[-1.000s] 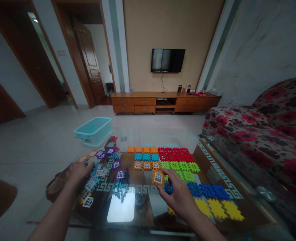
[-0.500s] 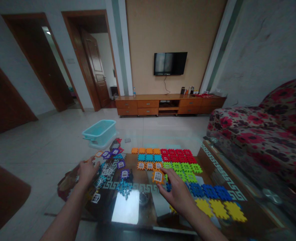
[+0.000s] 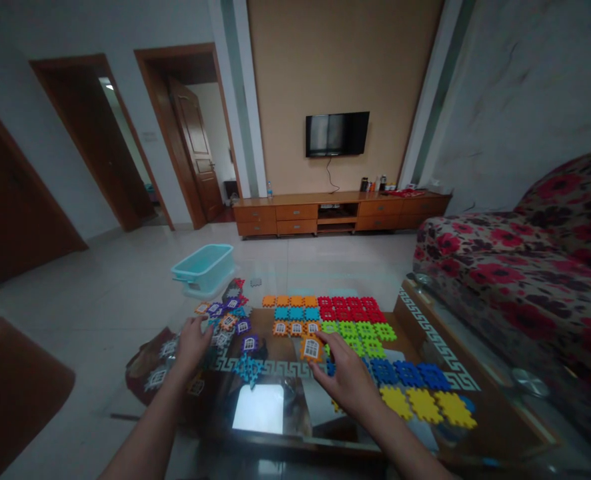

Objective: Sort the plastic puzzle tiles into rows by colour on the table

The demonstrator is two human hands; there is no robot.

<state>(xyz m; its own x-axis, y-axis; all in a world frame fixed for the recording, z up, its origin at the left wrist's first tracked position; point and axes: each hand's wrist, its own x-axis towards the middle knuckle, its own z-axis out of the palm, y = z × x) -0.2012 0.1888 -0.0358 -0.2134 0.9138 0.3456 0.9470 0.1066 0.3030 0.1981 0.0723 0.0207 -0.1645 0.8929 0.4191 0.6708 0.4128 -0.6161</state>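
Orange window tile [image 3: 311, 348] pinched in the right hand [image 3: 348, 375]!
It is held just beside the orange window row [image 3: 296, 328]; the left hand [image 3: 194, 341] is poised by the loose pieces [image 3: 229, 321]; whether anything is gripped there cannot be told.

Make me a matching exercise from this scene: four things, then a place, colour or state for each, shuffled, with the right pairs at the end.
1. Right hand
2. Yellow tiles
3. Plastic bin
4. Television

A. Hanging on the tan wall
B. Turquoise
C. Holding an orange window tile
D. In the tile row nearest the camera

Pairs: 1-C, 2-D, 3-B, 4-A
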